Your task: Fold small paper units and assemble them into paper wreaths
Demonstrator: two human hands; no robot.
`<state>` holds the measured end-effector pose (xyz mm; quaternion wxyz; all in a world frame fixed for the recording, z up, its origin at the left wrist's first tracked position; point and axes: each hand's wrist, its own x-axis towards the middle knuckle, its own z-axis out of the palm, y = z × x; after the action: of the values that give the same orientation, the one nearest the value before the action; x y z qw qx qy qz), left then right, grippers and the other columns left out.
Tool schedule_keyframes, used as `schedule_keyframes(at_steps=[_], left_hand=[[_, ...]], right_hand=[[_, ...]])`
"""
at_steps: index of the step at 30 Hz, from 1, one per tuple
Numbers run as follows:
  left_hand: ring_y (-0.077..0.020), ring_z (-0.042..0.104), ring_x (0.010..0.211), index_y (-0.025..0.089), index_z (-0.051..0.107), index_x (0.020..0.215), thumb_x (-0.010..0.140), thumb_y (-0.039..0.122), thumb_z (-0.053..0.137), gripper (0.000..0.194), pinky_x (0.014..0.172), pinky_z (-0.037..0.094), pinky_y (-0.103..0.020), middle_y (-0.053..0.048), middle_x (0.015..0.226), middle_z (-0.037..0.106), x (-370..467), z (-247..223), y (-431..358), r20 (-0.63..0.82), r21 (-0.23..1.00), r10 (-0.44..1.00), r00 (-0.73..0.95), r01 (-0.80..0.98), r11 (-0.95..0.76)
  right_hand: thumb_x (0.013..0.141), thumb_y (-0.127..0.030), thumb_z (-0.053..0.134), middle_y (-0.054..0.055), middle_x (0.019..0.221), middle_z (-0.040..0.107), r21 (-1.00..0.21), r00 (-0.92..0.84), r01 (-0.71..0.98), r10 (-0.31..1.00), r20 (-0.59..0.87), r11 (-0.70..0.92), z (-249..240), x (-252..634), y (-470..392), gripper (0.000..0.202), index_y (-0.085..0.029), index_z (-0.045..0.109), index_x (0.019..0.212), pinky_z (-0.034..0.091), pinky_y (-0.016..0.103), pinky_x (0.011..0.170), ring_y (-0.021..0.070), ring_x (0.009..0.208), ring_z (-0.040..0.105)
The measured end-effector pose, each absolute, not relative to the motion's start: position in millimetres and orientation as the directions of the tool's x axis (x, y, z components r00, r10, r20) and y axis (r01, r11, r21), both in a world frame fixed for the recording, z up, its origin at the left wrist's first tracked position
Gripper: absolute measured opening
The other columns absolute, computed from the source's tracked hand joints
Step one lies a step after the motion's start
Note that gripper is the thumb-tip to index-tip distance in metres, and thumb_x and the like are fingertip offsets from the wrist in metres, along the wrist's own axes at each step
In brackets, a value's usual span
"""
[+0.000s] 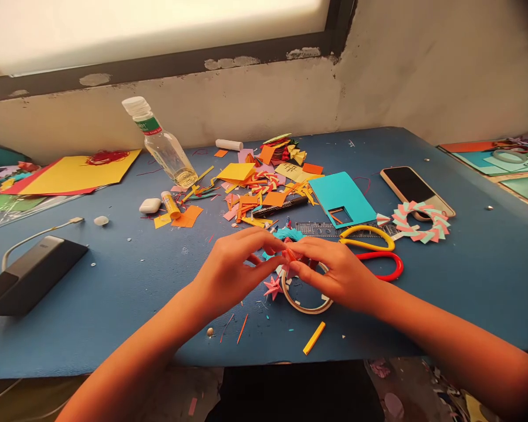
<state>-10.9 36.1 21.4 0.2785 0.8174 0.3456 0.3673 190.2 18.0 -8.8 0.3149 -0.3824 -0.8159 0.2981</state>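
Fingertips of my left hand (237, 261) and my right hand (338, 269) meet over the table, both pinching a small pinkish-red folded paper piece (289, 255). Its exact shape is mostly hidden by the fingers. Just below them lies a tape roll ring (307, 309), with a pink folded paper star (273, 288) beside its left edge. Behind the hands a turquoise folded paper piece (289, 234) shows in part. Scissors with one yellow handle (369, 239) and one red handle (396, 268) rest right of my right hand.
Paper scraps (264, 187) heap at the back around a black marker (290, 205). A clear bottle (167, 152) and glue stick (171, 205) stand left. Turquoise paper (343, 196), a phone (416, 190) and a paper wreath (422, 223) lie right; a black device (35, 269) sits far left.
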Motion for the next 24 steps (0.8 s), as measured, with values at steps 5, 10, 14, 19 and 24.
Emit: schedule_keyframes(at_steps=[5, 10, 14, 19, 24], left_hand=[[-0.0109, 0.063, 0.066, 0.017, 0.068, 0.082, 0.074, 0.02, 0.069, 0.009, 0.049, 0.051, -0.016, -0.002, 0.076, 0.07, -12.4, 24.1, 40.0, 0.088, 0.847, 0.873, 0.481, 0.425, -0.319], [-0.0122, 0.062, 0.063, 0.015, 0.06, 0.077, 0.069, 0.023, 0.071, 0.015, 0.043, 0.05, -0.018, -0.003, 0.076, 0.065, -13.2, 21.4, 46.8, -0.264, 0.931, 0.815, 0.515, 0.358, 0.076], [-0.0131, 0.067, 0.065, 0.016, 0.056, 0.074, 0.068, 0.019, 0.072, 0.018, 0.048, 0.053, -0.018, -0.003, 0.073, 0.067, -14.4, 18.5, 52.1, -0.404, 0.913, 0.698, 0.592, 0.216, 0.346], [-0.013, 0.068, 0.07, 0.016, 0.066, 0.079, 0.072, 0.02, 0.072, 0.01, 0.049, 0.054, -0.017, -0.004, 0.08, 0.071, -19.3, 17.5, 56.9, -0.332, 0.928, 0.697, 0.636, 0.089, 0.361], [-0.0142, 0.067, 0.071, 0.018, 0.067, 0.084, 0.077, 0.028, 0.069, 0.013, 0.045, 0.052, -0.017, -0.003, 0.077, 0.07, -15.5, 19.7, 50.8, -0.158, 0.985, 0.785, 0.599, 0.034, 0.172]], right_hand=[[0.094, -0.028, 0.045, 0.008, 0.098, 0.065, -0.538, -0.558, 0.543, 0.756, 0.342, 0.645, -16.2, 188.8, 16.5, 0.031, -0.02, 0.058, 0.12, 0.051, 0.031, 0.072, 0.0192, 0.089, 0.062], [0.094, -0.029, 0.042, 0.01, 0.093, 0.066, -0.375, -0.643, 0.568, 0.68, 0.353, 0.732, -16.7, 186.4, 12.3, 0.033, -0.016, 0.059, 0.12, 0.053, 0.032, 0.073, 0.0194, 0.082, 0.063], [0.094, -0.028, 0.043, 0.009, 0.091, 0.066, -0.378, -0.661, 0.538, 0.655, 0.366, 0.754, -17.2, 187.7, 11.3, 0.032, -0.015, 0.06, 0.118, 0.052, 0.03, 0.072, 0.0181, 0.08, 0.062], [0.092, -0.028, 0.05, 0.005, 0.088, 0.063, -0.634, -0.54, 0.418, 0.739, 0.403, 0.651, -16.3, 189.8, 13.1, 0.035, -0.02, 0.056, 0.126, 0.051, 0.03, 0.074, 0.0161, 0.081, 0.06], [0.092, -0.027, 0.052, 0.003, 0.092, 0.061, -0.767, -0.478, 0.336, 0.8, 0.362, 0.547, -10.8, 189.6, 13.2, 0.033, -0.026, 0.057, 0.125, 0.049, 0.027, 0.07, 0.0139, 0.08, 0.059]])
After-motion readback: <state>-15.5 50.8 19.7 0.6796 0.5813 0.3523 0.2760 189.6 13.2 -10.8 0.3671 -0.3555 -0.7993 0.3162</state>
